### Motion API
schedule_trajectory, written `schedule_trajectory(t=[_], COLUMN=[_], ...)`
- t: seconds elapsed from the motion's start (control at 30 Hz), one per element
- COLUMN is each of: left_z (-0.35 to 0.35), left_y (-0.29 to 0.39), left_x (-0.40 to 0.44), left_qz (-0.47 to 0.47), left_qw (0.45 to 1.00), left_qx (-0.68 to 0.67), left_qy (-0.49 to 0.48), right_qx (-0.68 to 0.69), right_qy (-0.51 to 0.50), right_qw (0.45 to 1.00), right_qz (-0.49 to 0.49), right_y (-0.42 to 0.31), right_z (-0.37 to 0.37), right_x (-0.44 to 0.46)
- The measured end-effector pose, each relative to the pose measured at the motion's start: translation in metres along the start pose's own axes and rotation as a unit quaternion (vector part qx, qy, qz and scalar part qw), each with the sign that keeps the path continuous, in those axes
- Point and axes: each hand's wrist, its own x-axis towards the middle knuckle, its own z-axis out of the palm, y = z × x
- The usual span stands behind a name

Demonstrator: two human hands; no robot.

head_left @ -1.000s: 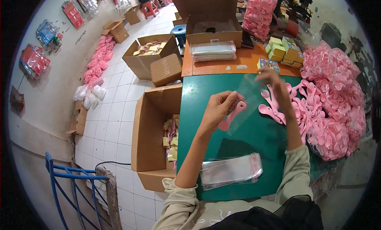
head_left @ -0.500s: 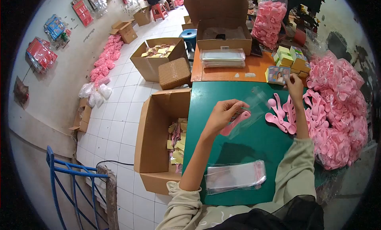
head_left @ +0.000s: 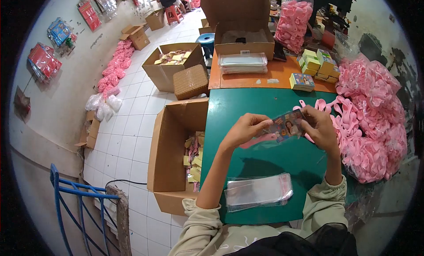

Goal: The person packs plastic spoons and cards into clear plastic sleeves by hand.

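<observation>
The left hand (head_left: 246,128) pinches the near side of a small bundle between its thumb and fingers. In that bundle is a pink spoon (head_left: 256,141), with a see-through bag around or against it (the bag is so clear that its edges are hard to see). The right hand (head_left: 319,127) pinches a small printed card (head_left: 289,125) at its other end, so the thumb and fingers are close together. The card is between the two hands, up above the green table (head_left: 225,112), and it covers part of the spoon. I cannot tell if the card is in the bag or just in front of it.

The card has a picture of a person on dark blue, with little bits of color. Any words on it are too small to read. A stack of cards (head_left: 302,82) with bright pictures sits on the orange table (head_left: 282,82), just beside some yellow and green stacks (head_left: 318,64). No words can be read there.

A big brown box (head_left: 245,48) at the back has a small white label (head_left: 244,53), too tiny to read. Flat clear bags (head_left: 258,190) lie on the green table, near the person. Loose pink spoons (head_left: 349,117) lie by the right hand, next to puffy bags of spoons (head_left: 375,123). Red packets (head_left: 44,60) hang on the wall, and their print is a blur.
</observation>
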Motion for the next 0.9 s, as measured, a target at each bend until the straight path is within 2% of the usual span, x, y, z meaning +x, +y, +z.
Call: schedule_trajectory(t=[0.1,0.2,0.23,0.33,0.47,0.53,0.57,0.67,0.7,0.8,0.9], left_z=[0.0,0.003,0.009,0.021,0.028,0.015,0.005,-0.029,-0.034,-0.042,-0.039], left_y=[0.005,0.009,0.011,0.003,0.002,0.004,0.005,-0.009,-0.008,-0.005,0.003], left_x=[-0.001,-0.001,-0.001,0.001,0.001,0.001,0.0,-0.01,-0.013,-0.019,-0.021], left_qz=[-0.019,0.0,0.024,0.063,0.037,-0.02,-0.048,0.07,0.052,0.016,0.013], left_qw=[0.999,1.0,0.999,0.991,0.95,0.973,0.98,0.993,0.996,0.998,0.998], left_qx=[0.022,0.027,0.031,0.115,0.299,0.228,0.191,0.07,-0.023,-0.051,-0.049], left_qy=[-0.013,-0.013,-0.008,0.033,0.085,0.026,-0.004,-0.07,-0.071,-0.039,-0.029], right_qx=[-0.087,-0.14,-0.179,-0.2,-0.087,0.005,0.088,0.004,0.038,0.105,0.094], right_qy=[0.028,-0.095,-0.055,-0.107,-0.136,-0.145,-0.104,-0.046,-0.031,-0.06,-0.091], right_qw=[0.995,0.985,0.967,0.954,0.985,0.989,0.99,0.998,0.998,0.992,0.984], right_qz=[-0.04,-0.046,-0.172,-0.198,-0.062,0.039,0.042,0.047,0.047,0.039,0.118], right_y=[-0.001,0.008,0.012,0.024,0.031,0.039,0.04,0.038,0.038,0.042,0.019], right_z=[0.007,0.008,0.016,0.023,0.019,0.014,0.016,0.01,0.01,0.013,0.012], right_x=[-0.002,0.001,0.001,0.001,0.008,0.013,0.012,0.015,0.016,0.018,0.015])
